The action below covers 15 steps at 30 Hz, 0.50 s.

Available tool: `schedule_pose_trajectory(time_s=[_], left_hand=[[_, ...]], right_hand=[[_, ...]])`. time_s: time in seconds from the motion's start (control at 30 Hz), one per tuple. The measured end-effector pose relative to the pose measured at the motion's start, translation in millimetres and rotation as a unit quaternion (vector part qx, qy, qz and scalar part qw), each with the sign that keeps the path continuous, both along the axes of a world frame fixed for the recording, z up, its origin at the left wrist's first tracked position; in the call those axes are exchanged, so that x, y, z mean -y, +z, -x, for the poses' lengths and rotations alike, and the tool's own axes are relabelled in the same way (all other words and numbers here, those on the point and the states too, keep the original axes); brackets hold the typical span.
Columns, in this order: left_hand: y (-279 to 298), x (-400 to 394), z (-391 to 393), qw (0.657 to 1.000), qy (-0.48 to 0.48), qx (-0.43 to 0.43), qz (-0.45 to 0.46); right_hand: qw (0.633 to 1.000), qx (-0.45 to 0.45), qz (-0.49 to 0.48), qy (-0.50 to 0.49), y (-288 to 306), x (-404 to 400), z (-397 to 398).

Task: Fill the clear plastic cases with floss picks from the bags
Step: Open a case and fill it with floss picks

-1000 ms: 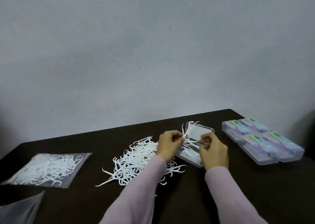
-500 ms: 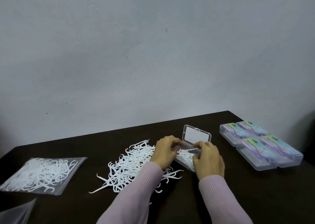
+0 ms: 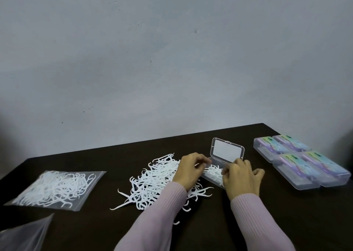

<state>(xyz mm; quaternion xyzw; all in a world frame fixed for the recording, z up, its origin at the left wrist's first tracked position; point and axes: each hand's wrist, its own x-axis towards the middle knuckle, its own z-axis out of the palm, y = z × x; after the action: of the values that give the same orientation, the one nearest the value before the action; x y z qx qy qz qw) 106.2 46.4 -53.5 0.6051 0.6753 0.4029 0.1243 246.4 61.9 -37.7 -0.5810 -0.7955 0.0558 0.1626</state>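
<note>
Dark wooden table against grey wall

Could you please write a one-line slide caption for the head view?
Both hands, left and right, settle floss picks into the open clear case beside a loose pile.

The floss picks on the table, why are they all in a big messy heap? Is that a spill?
It looks tipped out on purpose. The loose floss picks lie in a tangled heap on the dark table, left of the open case that both hands work at. A few stragglers stick out toward the near edge. The four closed cases sit tidy.
</note>
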Motion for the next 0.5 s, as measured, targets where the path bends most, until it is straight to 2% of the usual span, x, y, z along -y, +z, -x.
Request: schedule_pose_trajectory(time_s=[0.23, 0.37, 0.5], left_hand=[[12.4, 15.4, 10.1, 1.000, -0.013, -0.005, 0.004], [16.6, 39.1, 26.1, 1.000, -0.024, 0.002, 0.004], [19.6, 72.6, 53.0, 1.000, 0.008, 0.004, -0.010]], right_hand=[[0.994, -0.060, -0.068, 0.062, 1.8, 5.8, 5.9], [0.975, -0.100, -0.065, 0.189, -1.7, 15.6, 17.6], [0.950, -0.105, -0.016, 0.293, -5.6, 28.7, 30.8]])
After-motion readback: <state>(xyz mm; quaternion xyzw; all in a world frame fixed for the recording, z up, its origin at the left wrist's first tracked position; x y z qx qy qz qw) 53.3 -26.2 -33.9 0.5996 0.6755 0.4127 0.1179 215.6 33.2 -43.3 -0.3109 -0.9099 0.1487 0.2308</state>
